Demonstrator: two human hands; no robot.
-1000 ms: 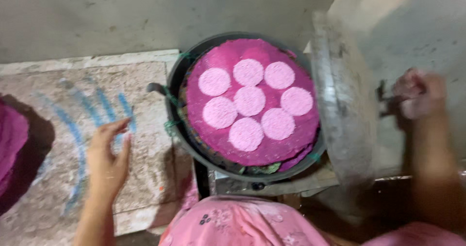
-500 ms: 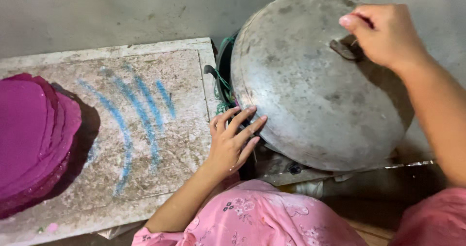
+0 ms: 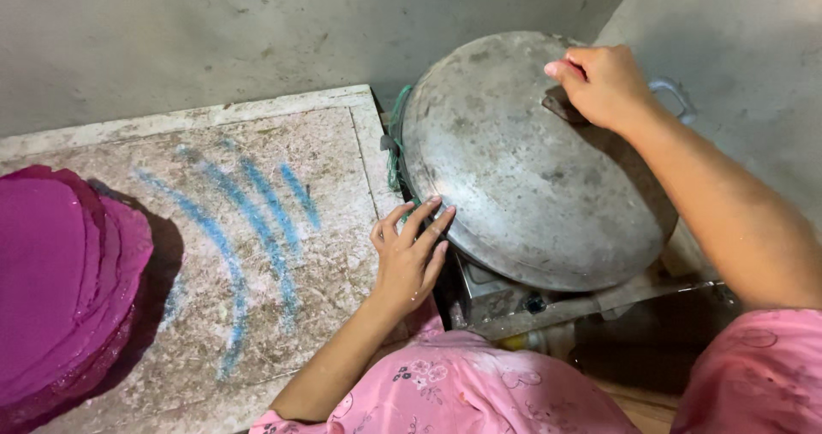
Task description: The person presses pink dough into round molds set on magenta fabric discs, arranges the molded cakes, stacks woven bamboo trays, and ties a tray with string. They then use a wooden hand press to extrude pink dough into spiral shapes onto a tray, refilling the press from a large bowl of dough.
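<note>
Right hand (image 3: pixel 604 83) clamps the small handle of the big round, dull grey, scuffed metal lid (image 3: pixel 531 169), which sits over the pot. Left hand (image 3: pixel 411 254), fingers spread flat, touches its near rim, wrist over the speckled stone bench (image 3: pixel 257 254) streaked blue; stacked magenta discs (image 3: pixel 60 280) lie far to its left.

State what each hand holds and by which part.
The right hand grips the round metal lid by its top handle. The left hand holds nothing; its fingertips rest against the lid's rim.
</note>
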